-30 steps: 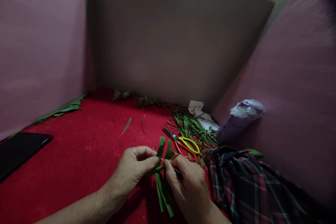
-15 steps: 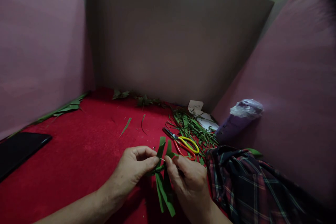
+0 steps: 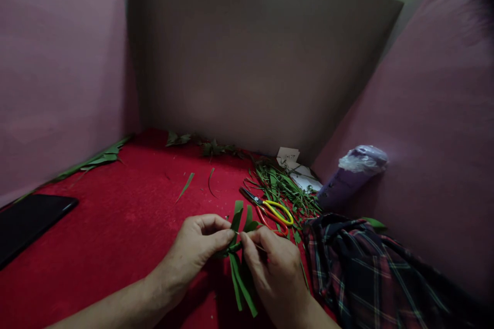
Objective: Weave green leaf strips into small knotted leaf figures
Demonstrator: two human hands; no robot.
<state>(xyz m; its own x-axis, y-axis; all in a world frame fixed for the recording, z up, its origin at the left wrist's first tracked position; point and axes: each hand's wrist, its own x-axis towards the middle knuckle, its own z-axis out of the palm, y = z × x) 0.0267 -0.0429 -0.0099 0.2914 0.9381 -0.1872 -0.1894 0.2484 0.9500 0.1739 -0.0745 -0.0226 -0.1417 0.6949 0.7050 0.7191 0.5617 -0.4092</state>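
Between my two hands hangs a woven piece of green leaf strips (image 3: 240, 284), its strip ends sticking out above and below. My left hand (image 3: 196, 247) pinches the piece at its left side with thumb and forefinger. Close on the right, my right hand (image 3: 272, 259) is closed in a pinch on a thin, pale stick-like thing, whose tip shows near the left thumb. Just beyond the right hand, scissors (image 3: 266, 208) with one yellow and one red handle lie on the red cloth (image 3: 127, 216).
A heap of cut leaf strips (image 3: 283, 185) lies behind the scissors, beside white papers (image 3: 288, 156). A purple roll in plastic (image 3: 349, 177) leans at right, above plaid fabric (image 3: 366, 272). A black flat device (image 3: 34, 221) lies left. Leaves (image 3: 104, 158) line the left wall.
My right hand has shifted slightly left, towards my left hand. My left hand keeps its pinch on the leaf piece.
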